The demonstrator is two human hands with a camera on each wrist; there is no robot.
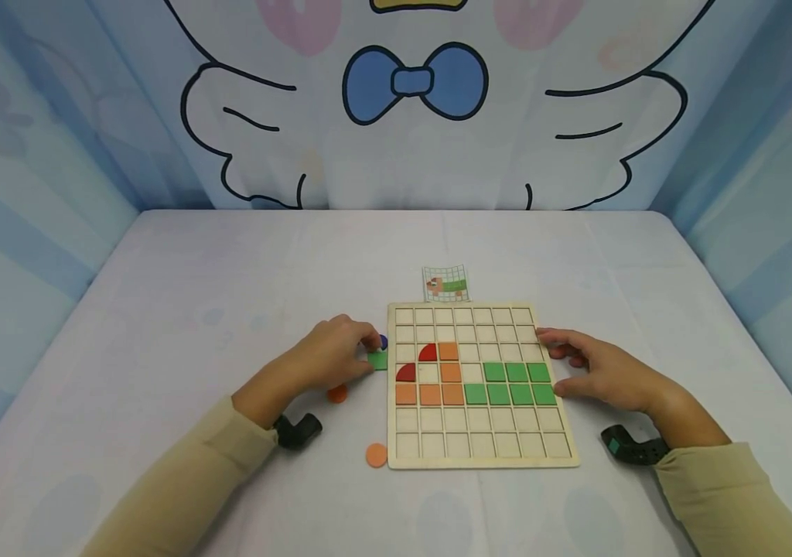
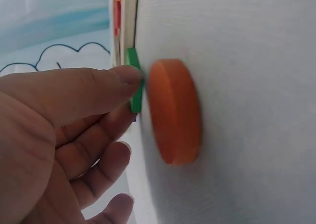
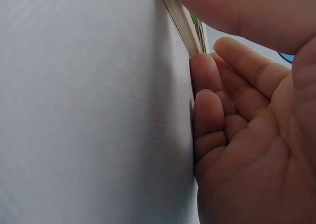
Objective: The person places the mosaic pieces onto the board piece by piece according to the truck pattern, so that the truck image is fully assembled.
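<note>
My left hand [image 1: 329, 352] pinches a green square tile [image 2: 134, 98] between thumb and fingers, just off the left edge of the wooden grid board [image 1: 483, 458]. Past the fingertips a small blue piece [image 1: 384, 341] peeks out, mostly hidden. An orange disc [image 2: 174, 112] lies on the table right by the thumb. My right hand [image 1: 608, 375] is at the board's right edge, thumb and forefinger spread along it and the other fingers loosely bent. In the board's cells sit several green squares [image 1: 498, 394], several orange squares [image 1: 430, 394] and two red quarter-round pieces [image 1: 428, 353].
A small picture card [image 1: 446, 285] with a gridded design lies behind the board. Another orange disc [image 1: 377, 455] is by the board's front left corner. The white-covered table [image 1: 264, 263] ends at a printed curtain [image 1: 410, 155] behind.
</note>
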